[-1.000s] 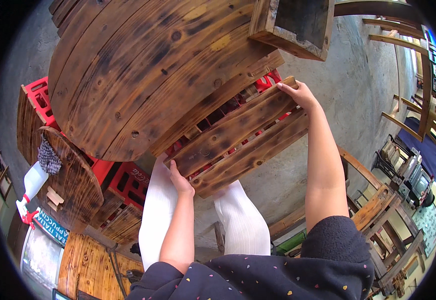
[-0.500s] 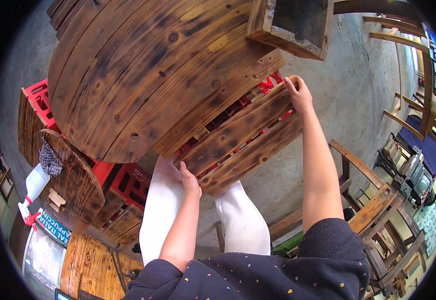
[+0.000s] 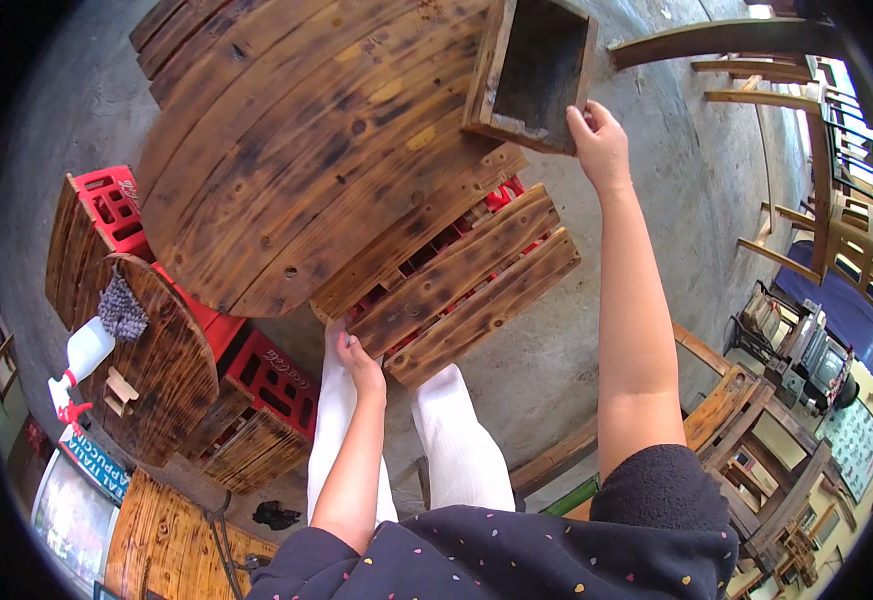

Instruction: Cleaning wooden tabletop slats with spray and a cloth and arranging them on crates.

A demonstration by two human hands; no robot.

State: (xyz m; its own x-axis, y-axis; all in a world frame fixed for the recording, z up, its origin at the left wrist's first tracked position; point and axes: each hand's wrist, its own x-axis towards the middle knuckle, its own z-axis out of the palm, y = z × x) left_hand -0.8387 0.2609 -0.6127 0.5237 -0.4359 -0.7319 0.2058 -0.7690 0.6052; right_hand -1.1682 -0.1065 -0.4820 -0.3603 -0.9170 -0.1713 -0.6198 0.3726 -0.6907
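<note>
My right hand [image 3: 602, 145] pinches the near right edge of an open wooden box [image 3: 527, 125], thumb and fingers closed on its rim. The box stands at the right edge of a large round tabletop [image 3: 307, 160] of dark-scorched boards. My left hand [image 3: 365, 370] is closed at the left end of a loose wooden plank [image 3: 457, 270]; some of its fingers are hidden. A second plank [image 3: 487, 305] lies parallel, nearer to me. Both rest over red plastic crates, which show through the gaps, just in front of my knees.
On the left are a red crate [image 3: 112, 208], a smaller curved wooden top [image 3: 162, 390], a grey knit cloth [image 3: 122, 308] and a white spray bottle [image 3: 89, 348] with a red trigger. Wooden chair frames [image 3: 757, 470] stand at the right, on the concrete floor [image 3: 677, 230].
My right hand has let go of the plank's right end and moved up to the box's rim. The left hand stays at the plank's left end. The view has shifted slightly.
</note>
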